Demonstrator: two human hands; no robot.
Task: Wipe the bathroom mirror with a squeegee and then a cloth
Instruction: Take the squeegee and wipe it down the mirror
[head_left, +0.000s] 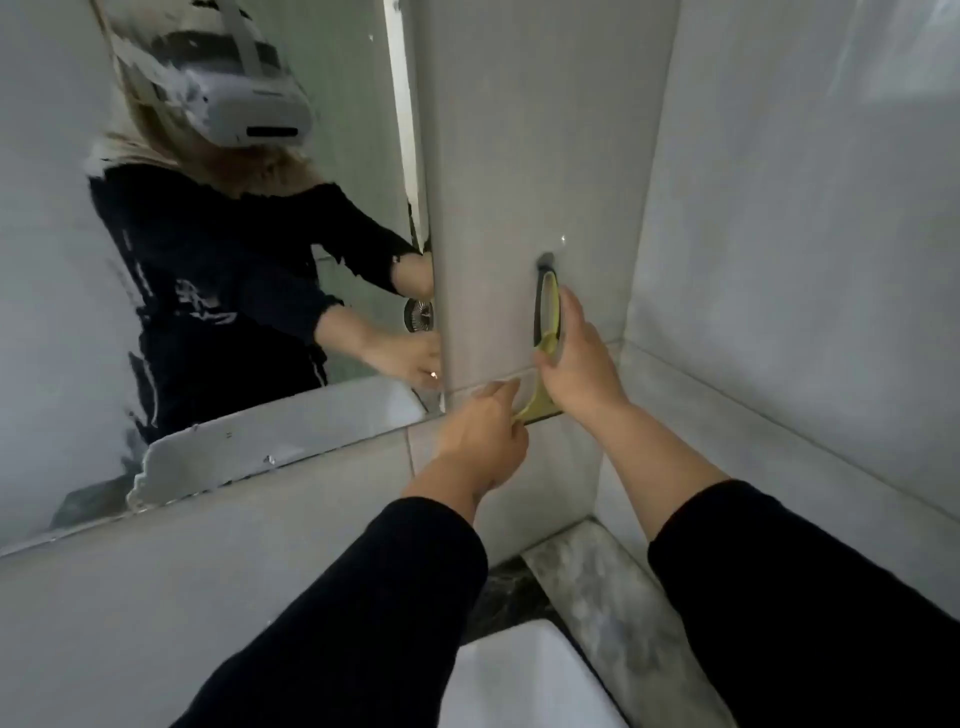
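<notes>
Nearest you, the white ceramic basin (524, 675) and the grey marbled stone ledge (613, 603) sit below your black sleeves. Beyond them, your left hand (483, 441) pinches the lower end of the yellow-green plastic squeegee (543, 374) with fingers closed on it, while your right hand (576, 358) wraps around its looped handle, clamped firmly. The squeegee hangs flat against the pale grey wall tile (519, 182), its top caught on a small dark wall hook (546, 261), just right of the frameless wall mirror (260, 426).

It looks light and stiff, thin plastic that may flex a little, so it should lift off with little effort. Take it by the loop, where your right hand already sits; the blade end looks slimmer and likely slicker to hold. Farther off, the mirror is streaked and smeared and not yet wiped. No cloth is in view.
</notes>
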